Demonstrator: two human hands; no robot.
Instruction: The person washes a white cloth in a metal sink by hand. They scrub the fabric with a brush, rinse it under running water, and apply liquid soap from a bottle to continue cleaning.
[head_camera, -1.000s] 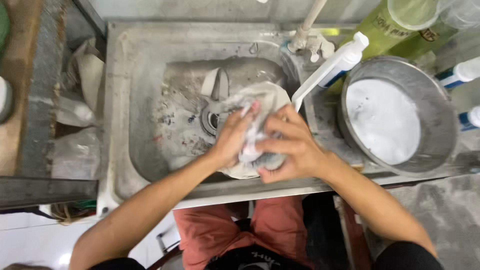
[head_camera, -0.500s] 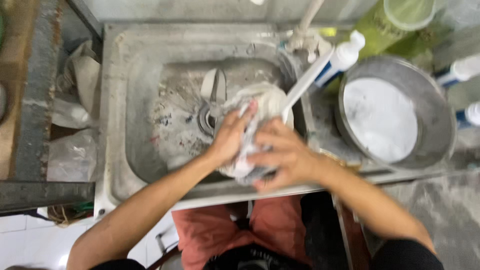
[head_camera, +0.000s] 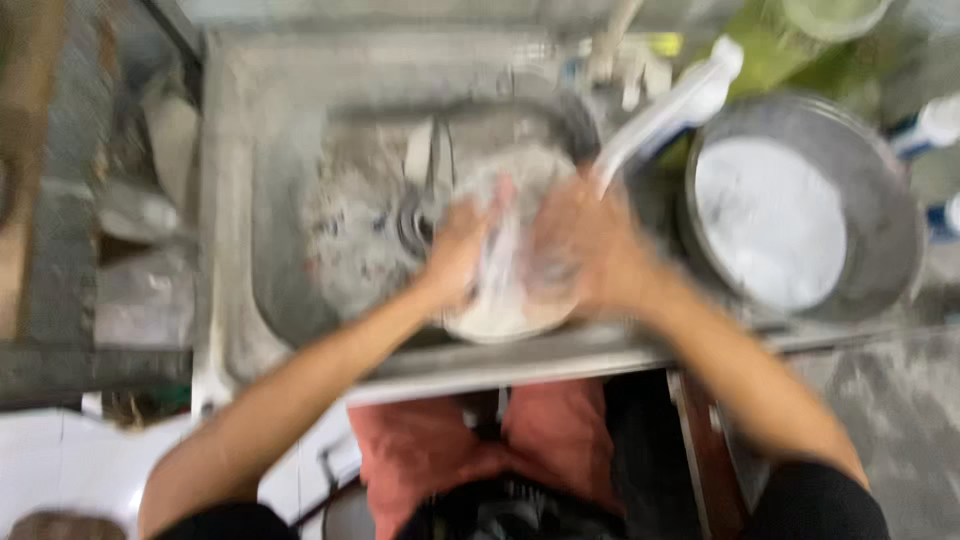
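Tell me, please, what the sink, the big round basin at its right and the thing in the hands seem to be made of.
Sink: probably stainless steel, dull grey, with stains. Round basin: grey metal too, judging by its rim; white foam inside. The pale round dish under the left hand and right hand: too blurred to tell.

Dull grey metal all round here: the sink (head_camera: 280, 200) looks like matt, scuffed steel, speckled with residue across its basin. Beside it the round metal basin (head_camera: 890, 220) has a worn, brushed rim, holding something white and foamy. The white bottle (head_camera: 670, 110) reads as smooth plastic; the pale round dish (head_camera: 500, 315) is too blurred to judge.
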